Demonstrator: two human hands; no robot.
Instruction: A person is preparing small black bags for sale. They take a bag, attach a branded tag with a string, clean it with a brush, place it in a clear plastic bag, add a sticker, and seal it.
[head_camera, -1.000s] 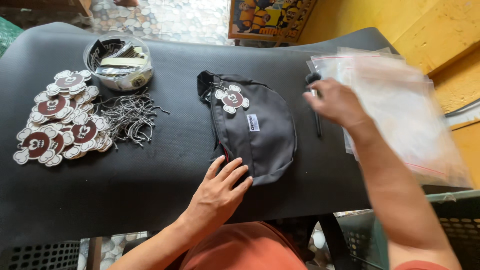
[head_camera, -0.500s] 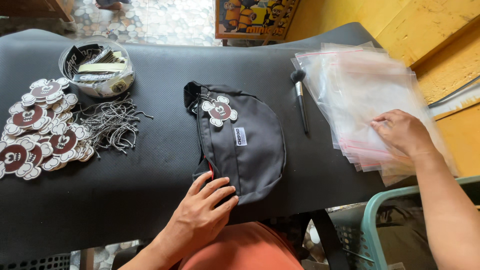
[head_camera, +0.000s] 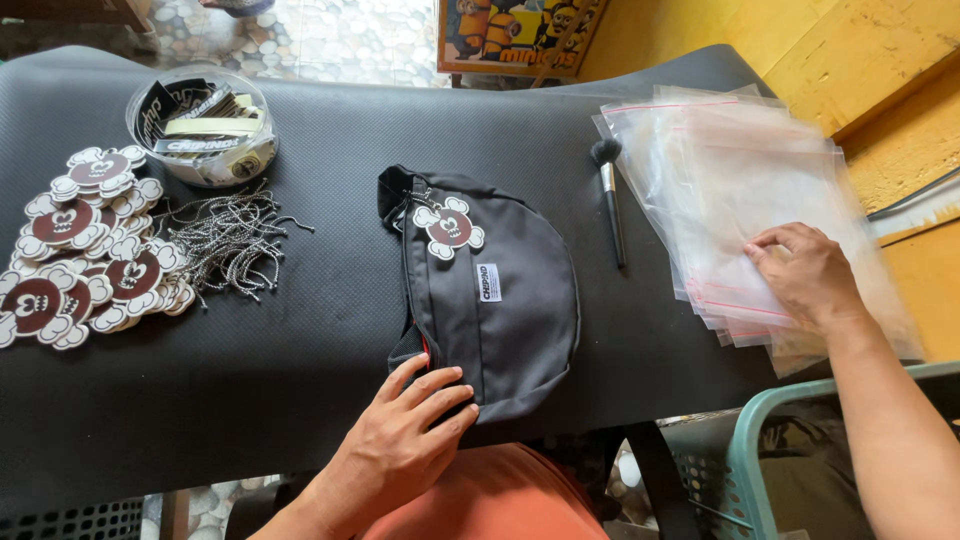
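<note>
A dark grey waist bag (head_camera: 500, 300) lies in the middle of the black mat (head_camera: 300, 380), with a skull-shaped hang tag (head_camera: 449, 228) fixed near its top. My left hand (head_camera: 405, 435) rests flat on the bag's near corner, fingers spread. My right hand (head_camera: 805, 272) presses its fingertips on a stack of clear zip plastic bags (head_camera: 735, 190) at the right. Neither hand grips anything.
A small black brush (head_camera: 609, 195) lies between the bag and the plastic stack. At the left are several skull-shaped tags (head_camera: 85, 245), a pile of ball chains (head_camera: 228, 238) and a clear round tub (head_camera: 200, 125) of labels. A teal basket (head_camera: 760, 440) stands at the lower right.
My right hand moved from above the mat's far right onto the stack of plastic bags. My left hand slid slightly onto the waist bag's near corner.
</note>
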